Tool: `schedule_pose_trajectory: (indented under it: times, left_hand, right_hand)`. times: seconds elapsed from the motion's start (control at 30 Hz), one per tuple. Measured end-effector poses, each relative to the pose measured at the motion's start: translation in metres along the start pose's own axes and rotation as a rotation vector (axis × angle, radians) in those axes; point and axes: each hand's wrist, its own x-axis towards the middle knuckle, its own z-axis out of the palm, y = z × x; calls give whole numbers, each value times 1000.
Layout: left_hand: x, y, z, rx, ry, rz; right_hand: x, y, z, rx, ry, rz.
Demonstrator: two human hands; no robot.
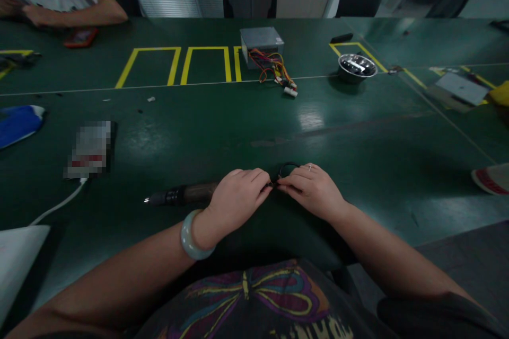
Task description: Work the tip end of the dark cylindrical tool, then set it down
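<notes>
My left hand [238,196], with a pale green bangle at its wrist, is closed in a pinch. My right hand [312,190], wearing a ring, pinches too, its fingertips almost meeting those of the left. Between them runs a thin black cable [289,163], which loops up behind the right fingers; its end is hidden. Under and beside my left hand lies a dark, tube-shaped electric screwdriver [186,194] with a metal tip pointing left. My left palm covers its rear part.
A power supply [261,42] with coloured wires and a metal bowl [357,68] stand farther back. At left lie a phone-like device [90,148] on a white cable and a blue packet [19,123]. A cup [493,178] is at right. Another person [79,0] sits across the table.
</notes>
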Motion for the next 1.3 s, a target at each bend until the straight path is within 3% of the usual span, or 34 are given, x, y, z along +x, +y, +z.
schedule_pose_trajectory:
  times: [0.47,0.77,0.93,1.13,1.3]
  left_hand:
    - [-3,6,7,98,38,29]
    - [-2,5,10,121,33,84]
    - [-4,7,11,126,39,93]
    - [-4,8,11,140,52,113]
    - [-1,3,10,95,111,178]
  right_hand:
    - [-1,-10,7,-124,23,-44]
    - [1,-2,15,-90,89,-69]
    - [4,1,14,-67,21,-89]
    - [8,-2,25,-44,-148,-48]
    - [16,-3,30,-82,-138,72]
